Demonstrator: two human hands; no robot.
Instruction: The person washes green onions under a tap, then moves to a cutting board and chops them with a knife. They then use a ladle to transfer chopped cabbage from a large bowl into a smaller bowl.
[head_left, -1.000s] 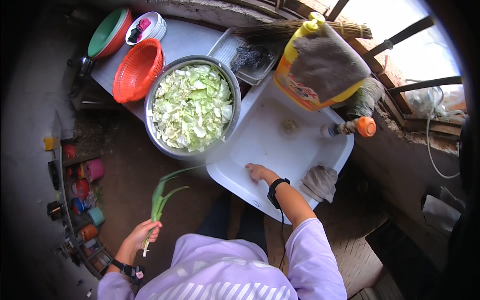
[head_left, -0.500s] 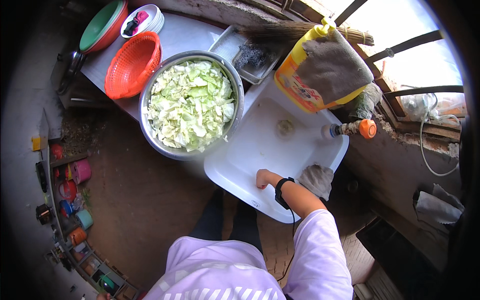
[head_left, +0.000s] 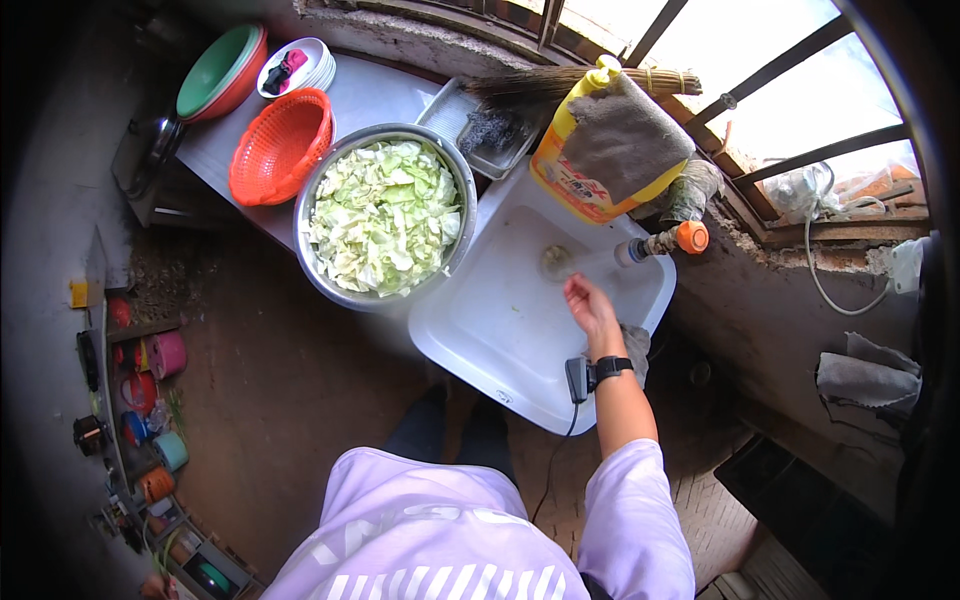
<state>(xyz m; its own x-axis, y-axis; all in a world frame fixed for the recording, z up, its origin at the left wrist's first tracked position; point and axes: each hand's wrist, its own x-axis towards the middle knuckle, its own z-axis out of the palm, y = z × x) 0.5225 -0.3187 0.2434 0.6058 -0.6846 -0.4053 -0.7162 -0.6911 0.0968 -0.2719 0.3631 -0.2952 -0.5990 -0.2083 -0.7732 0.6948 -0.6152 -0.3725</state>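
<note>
While the right hand (head_left: 590,305) is held over the white sink (head_left: 500,330) with its fingers loosely open and nothing gripped, the left hand is kept out of sight. The hand is placed near the sink's right edge, just short of the drain (head_left: 556,262) and the orange-capped tap (head_left: 665,240). A metal bowl of chopped cabbage (head_left: 382,215) is set against the sink's left edge, with an orange basket (head_left: 280,145) beside it.

The right hand (head_left: 590,305) reaches forward on an outstretched forearm, fingers loosely curled, holding nothing; the left hand is out of view.
</note>
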